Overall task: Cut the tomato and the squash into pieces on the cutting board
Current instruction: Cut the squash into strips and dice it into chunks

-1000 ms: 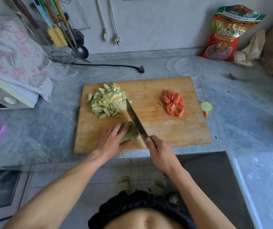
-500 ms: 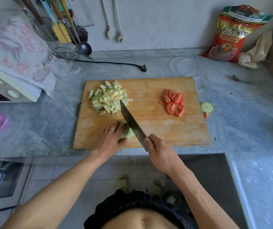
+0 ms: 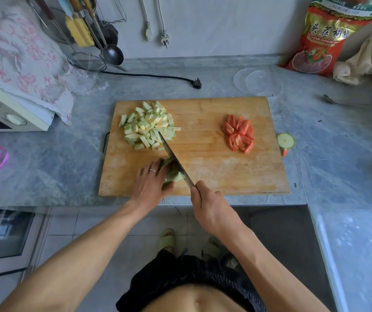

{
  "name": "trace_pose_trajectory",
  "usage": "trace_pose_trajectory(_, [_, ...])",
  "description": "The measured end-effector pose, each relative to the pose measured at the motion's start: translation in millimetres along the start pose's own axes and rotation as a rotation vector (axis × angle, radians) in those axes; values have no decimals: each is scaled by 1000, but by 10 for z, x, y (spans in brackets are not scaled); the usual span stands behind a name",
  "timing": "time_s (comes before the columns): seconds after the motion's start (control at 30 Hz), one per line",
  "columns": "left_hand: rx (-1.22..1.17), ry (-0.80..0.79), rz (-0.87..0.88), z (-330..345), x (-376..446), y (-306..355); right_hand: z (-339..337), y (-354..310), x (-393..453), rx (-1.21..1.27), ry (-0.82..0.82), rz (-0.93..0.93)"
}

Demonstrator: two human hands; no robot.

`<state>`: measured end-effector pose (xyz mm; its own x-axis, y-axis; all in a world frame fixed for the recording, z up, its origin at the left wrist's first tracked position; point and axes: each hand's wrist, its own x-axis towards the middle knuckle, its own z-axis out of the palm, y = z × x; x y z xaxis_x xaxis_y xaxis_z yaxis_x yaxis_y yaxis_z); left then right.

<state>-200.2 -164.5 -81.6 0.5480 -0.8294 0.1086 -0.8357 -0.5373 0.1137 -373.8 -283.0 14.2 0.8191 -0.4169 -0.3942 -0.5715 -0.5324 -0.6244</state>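
Tomato (image 3: 239,136) lies cut at 3 o'clock, squash pile (image 3: 149,127) at 10; left hand (image 3: 151,183) grips the last squash chunk (image 3: 172,174), right hand (image 3: 212,208) wraps the knife (image 3: 175,159).

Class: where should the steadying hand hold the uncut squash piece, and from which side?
Hold the uncut squash piece from the left, grip on its end farthest from the knife: the blade meets its right side, as the left hand shows.
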Motion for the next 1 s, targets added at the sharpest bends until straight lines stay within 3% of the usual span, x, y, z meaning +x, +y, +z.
trace_pose_trajectory(0.13, [4, 19, 5, 18, -5, -2, 108, 77, 78, 107, 64, -99])
trace_pose_trajectory(1.0, [-51, -31, -20, 68, -38, -43, -75, 305, 155, 292, 27, 19])
